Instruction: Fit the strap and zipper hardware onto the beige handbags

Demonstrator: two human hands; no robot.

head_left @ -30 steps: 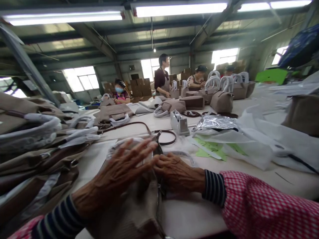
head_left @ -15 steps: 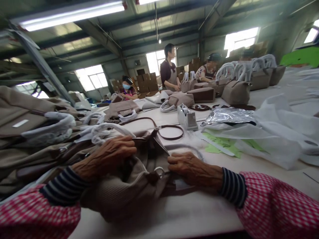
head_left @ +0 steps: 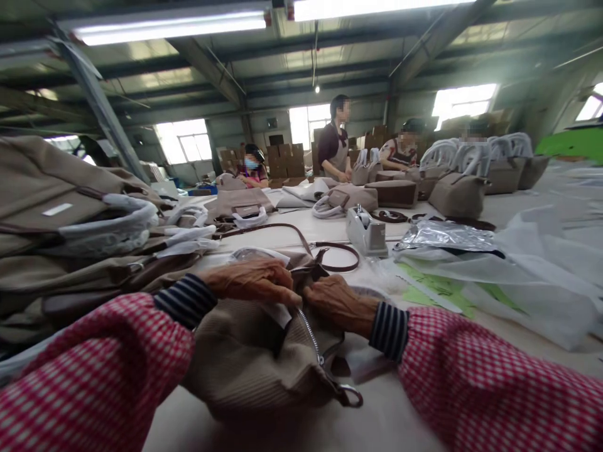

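Observation:
A taupe ribbed handbag [head_left: 249, 358] lies on the table in front of me, its mouth partly open. Along its near edge runs a metal zipper [head_left: 308, 333], and a metal ring hangs at the near right corner. My left hand [head_left: 254, 280] is closed on the left edge of the mouth, thumb and fingers by the zipper. Close beside it, my right hand [head_left: 336, 303] has its fingers curled onto the right edge; the fingertips are hidden in the fabric. A brown strap [head_left: 336, 256] loops behind the bag.
Piled handbags [head_left: 56, 182] with wrapped handles crowd the left. A tape dispenser [head_left: 367, 232] stands ahead, with white wrapping sheets [head_left: 541, 276] and green paper [head_left: 438, 285] to the right. More bags [head_left: 459, 194] line the far table. Several people work beyond.
Both hands have moved closer together at the bag's mouth, which has narrowed. The bag's ringed corner has swung toward me and right. The camera view has shifted slightly.

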